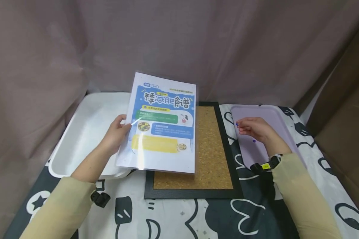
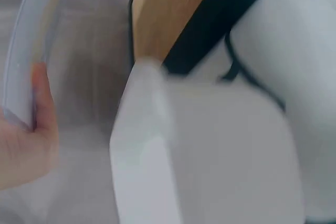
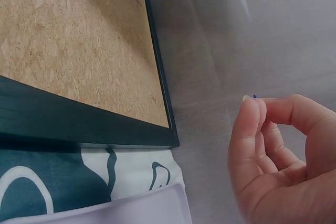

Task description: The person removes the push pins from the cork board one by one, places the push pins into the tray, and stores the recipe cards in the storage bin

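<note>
My left hand (image 1: 115,134) grips the left edge of a laminated sheet (image 1: 164,159) printed in blue, green and yellow. The sheet is held tilted up in front of a cork board (image 1: 215,146) with a black frame, covering much of it. In the left wrist view the thumb lies against the sheet's edge. My right hand (image 1: 255,129) is above a lilac tray (image 1: 272,116). Its thumb and fingertips pinch a tiny blue pushpin (image 3: 255,96), mostly hidden by the fingers. Another blue pushpin (image 1: 254,141) lies in the tray.
On the left stands a white tray (image 1: 83,132), partly behind the left arm and the sheet. A black-and-white patterned cloth (image 1: 179,215) covers the table. Grey-brown curtains (image 1: 167,39) hang behind and at the sides.
</note>
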A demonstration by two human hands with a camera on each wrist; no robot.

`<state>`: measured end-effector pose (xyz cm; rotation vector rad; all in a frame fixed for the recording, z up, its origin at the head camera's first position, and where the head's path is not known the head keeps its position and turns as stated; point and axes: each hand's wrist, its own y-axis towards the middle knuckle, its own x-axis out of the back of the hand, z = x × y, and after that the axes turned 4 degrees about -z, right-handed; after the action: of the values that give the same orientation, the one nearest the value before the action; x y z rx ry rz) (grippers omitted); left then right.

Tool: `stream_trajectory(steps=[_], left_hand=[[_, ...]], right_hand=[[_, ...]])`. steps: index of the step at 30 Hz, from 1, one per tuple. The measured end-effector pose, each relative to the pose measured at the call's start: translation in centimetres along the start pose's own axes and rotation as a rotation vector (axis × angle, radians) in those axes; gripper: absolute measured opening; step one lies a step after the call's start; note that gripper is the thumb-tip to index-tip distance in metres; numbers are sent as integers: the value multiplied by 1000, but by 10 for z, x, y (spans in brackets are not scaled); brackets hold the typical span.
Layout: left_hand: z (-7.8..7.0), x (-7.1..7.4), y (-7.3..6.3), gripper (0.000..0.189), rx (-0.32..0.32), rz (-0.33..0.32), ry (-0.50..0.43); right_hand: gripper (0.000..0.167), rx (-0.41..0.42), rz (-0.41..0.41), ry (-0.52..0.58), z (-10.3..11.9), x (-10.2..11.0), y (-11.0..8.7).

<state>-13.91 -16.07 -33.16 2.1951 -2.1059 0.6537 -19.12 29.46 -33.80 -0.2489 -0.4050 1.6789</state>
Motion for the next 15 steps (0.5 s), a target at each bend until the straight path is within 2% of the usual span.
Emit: stream_trajectory(steps=[6, 9, 12, 15], left_hand=[[4, 56, -4, 17, -66, 7, -113], [10, 86, -6, 13, -85, -18, -173], [17, 114, -8, 12, -89, -94, -179], [25, 135, -9, 22, -72, -204, -110]], right_hand=[[35, 2, -6, -3, -2, -1, 0], [37, 3, -3, 1, -4, -1, 1], [37, 8, -4, 6, -5, -2, 1], [36, 8, -11, 3, -7, -2, 2]])
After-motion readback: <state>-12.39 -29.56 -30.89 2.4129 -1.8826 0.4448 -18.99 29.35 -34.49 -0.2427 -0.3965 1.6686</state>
